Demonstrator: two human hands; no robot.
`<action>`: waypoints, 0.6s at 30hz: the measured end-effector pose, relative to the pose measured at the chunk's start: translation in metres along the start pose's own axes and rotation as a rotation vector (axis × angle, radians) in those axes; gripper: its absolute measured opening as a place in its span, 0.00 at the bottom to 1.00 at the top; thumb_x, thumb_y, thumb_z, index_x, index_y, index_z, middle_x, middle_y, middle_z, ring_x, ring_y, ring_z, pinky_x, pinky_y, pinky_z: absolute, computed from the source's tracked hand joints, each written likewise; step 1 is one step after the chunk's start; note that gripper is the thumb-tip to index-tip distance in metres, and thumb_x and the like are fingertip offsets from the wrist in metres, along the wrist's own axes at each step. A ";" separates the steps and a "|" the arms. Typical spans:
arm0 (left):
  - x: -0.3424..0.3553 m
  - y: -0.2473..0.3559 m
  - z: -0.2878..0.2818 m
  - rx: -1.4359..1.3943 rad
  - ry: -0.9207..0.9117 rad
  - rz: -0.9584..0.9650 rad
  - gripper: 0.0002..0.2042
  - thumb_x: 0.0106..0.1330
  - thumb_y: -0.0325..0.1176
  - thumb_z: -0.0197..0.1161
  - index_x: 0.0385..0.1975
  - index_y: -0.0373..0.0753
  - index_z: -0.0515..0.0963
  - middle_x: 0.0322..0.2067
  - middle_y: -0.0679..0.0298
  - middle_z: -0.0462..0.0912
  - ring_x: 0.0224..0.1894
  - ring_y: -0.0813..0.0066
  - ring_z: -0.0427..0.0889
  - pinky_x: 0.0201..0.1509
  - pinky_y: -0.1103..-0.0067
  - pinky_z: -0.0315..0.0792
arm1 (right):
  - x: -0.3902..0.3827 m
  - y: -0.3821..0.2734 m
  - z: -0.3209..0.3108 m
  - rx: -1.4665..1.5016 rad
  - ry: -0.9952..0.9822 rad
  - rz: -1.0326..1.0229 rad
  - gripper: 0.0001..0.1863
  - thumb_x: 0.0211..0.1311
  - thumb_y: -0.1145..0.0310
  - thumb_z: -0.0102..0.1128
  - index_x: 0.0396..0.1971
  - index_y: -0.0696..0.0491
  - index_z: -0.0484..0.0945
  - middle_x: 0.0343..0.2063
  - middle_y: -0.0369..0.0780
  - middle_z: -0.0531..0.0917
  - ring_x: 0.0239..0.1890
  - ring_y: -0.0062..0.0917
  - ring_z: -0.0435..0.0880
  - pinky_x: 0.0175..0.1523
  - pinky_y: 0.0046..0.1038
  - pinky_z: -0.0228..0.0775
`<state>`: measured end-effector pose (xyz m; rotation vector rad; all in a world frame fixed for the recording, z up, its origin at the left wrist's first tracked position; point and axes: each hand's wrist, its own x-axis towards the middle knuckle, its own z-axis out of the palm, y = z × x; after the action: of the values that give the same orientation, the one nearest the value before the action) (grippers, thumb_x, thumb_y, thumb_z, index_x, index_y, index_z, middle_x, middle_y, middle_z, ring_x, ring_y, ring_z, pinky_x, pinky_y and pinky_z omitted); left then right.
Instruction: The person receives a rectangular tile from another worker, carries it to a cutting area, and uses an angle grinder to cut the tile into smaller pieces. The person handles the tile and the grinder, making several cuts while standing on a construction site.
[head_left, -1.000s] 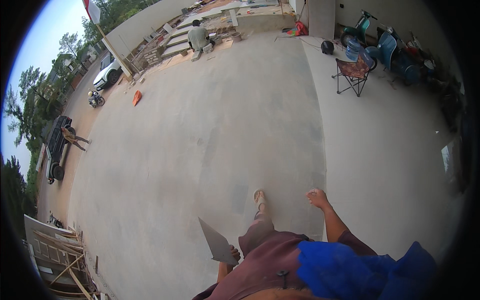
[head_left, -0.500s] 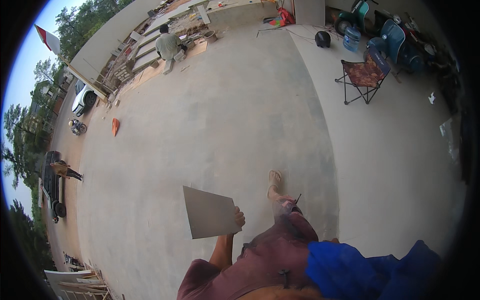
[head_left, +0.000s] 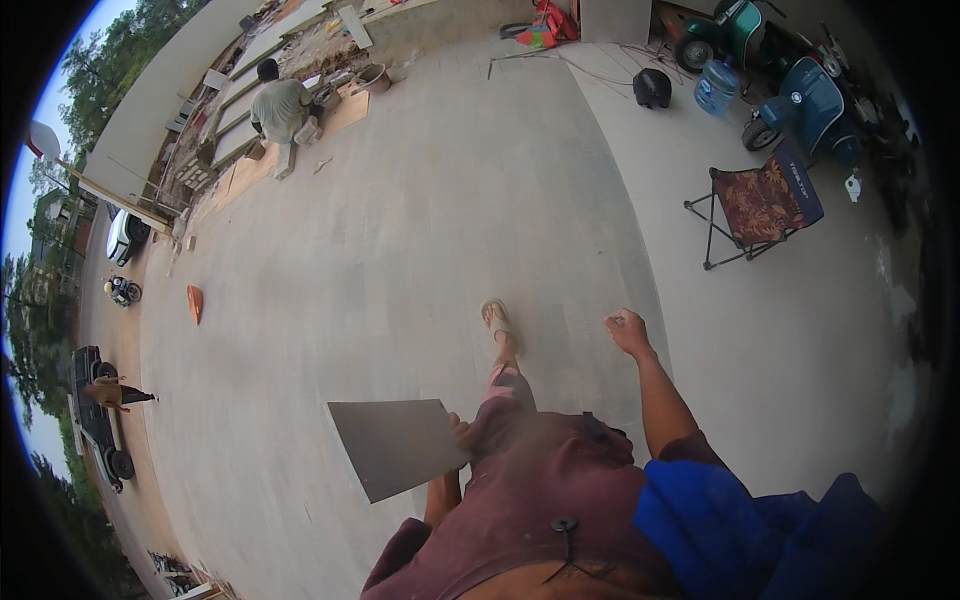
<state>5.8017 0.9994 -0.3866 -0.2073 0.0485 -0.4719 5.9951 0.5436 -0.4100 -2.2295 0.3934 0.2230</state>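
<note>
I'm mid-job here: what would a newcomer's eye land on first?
Probably the flat, grey, four-sided panel in the person's left hand, low and left of centre. Next, the bright blue cloth at lower right, then the folding chair with patterned reddish-brown fabric at upper right, near the parked blue scooter.

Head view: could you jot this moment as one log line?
left hand: gripping flat grey panel; right hand: partly curled, contents unclear; around: pale floor, folding chair at right, blue cloth at lower right
</note>
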 end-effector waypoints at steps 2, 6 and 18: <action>0.070 0.052 0.000 -0.002 -0.011 0.008 0.13 0.78 0.41 0.47 0.35 0.38 0.69 0.26 0.67 0.68 0.29 0.76 0.69 0.34 0.77 0.68 | 0.053 -0.046 0.010 -0.082 -0.156 0.141 0.27 0.65 0.47 0.64 0.36 0.62 0.83 0.27 0.45 0.87 0.28 0.29 0.88 0.35 0.33 0.80; 0.225 0.158 0.036 0.030 -0.077 -0.001 0.13 0.78 0.41 0.48 0.36 0.38 0.69 0.26 0.67 0.68 0.29 0.76 0.69 0.34 0.77 0.68 | 0.153 -0.135 0.027 -0.353 -0.598 0.507 0.40 0.64 0.32 0.56 0.34 0.65 0.83 0.31 0.51 0.88 0.31 0.32 0.90 0.33 0.39 0.82; 0.707 0.396 0.132 0.072 0.056 -0.132 0.13 0.76 0.41 0.52 0.38 0.36 0.67 0.26 0.66 0.68 0.28 0.76 0.69 0.33 0.78 0.66 | 0.585 -0.271 0.098 -0.269 -0.523 0.154 0.32 0.67 0.40 0.51 0.46 0.55 0.87 0.48 0.54 0.85 0.55 0.51 0.83 0.61 0.44 0.73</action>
<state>6.6196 1.0466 -0.3400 -0.1269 0.0726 -0.6104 6.6351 0.6623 -0.4462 -2.2894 0.2559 0.9644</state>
